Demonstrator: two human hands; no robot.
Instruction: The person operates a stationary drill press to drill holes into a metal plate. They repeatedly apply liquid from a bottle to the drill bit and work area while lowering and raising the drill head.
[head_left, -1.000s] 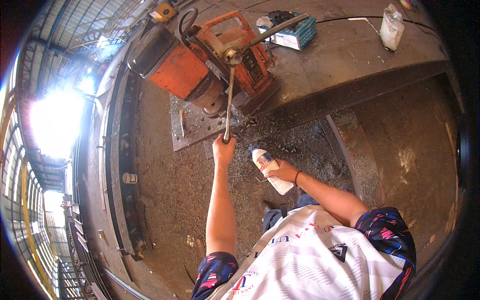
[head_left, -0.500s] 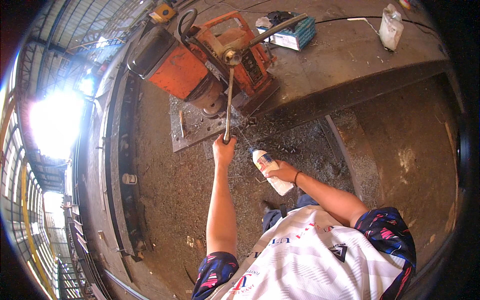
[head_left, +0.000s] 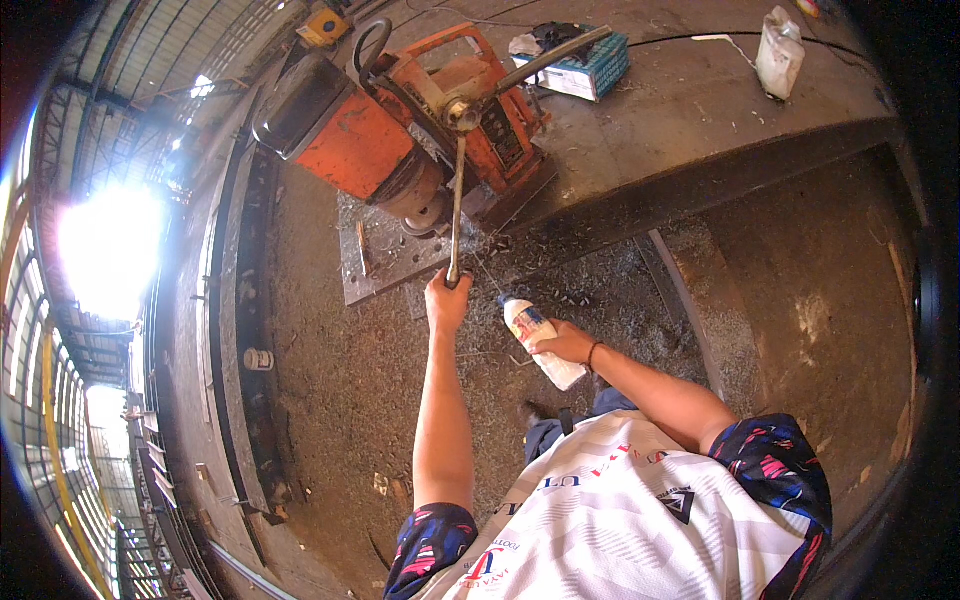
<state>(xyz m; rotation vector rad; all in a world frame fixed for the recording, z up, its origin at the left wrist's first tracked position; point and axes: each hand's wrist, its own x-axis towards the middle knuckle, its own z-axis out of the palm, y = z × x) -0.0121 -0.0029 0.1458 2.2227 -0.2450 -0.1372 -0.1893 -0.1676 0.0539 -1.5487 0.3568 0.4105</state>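
Observation:
An orange magnetic drill press (head_left: 350,150) stands on a steel beam, its drilling end over a flat steel plate with holes (head_left: 385,262). My left hand (head_left: 446,300) is closed round the lower end of the drill's feed handle (head_left: 457,215), which reaches down toward me from the hub. In my right hand (head_left: 568,343) is a plastic bottle of milky liquid (head_left: 535,330), tilted with its dark cap toward the drill. A thin stream runs from the cap to the drilling spot. Metal shavings lie around there; the cutter tip itself is hard to make out.
On the beam (head_left: 690,110) behind the drill sit a teal-and-white box (head_left: 585,75) with dark cloth on it and a whitish plastic container (head_left: 780,55). A black cable crosses the beam. At left, a small white can (head_left: 258,359) lies by a long steel beam. Swarf covers the ground.
Almost nothing differs. Both hands keep their grip, and the feed handle and bottle stay in about the same place, with the stream still running.

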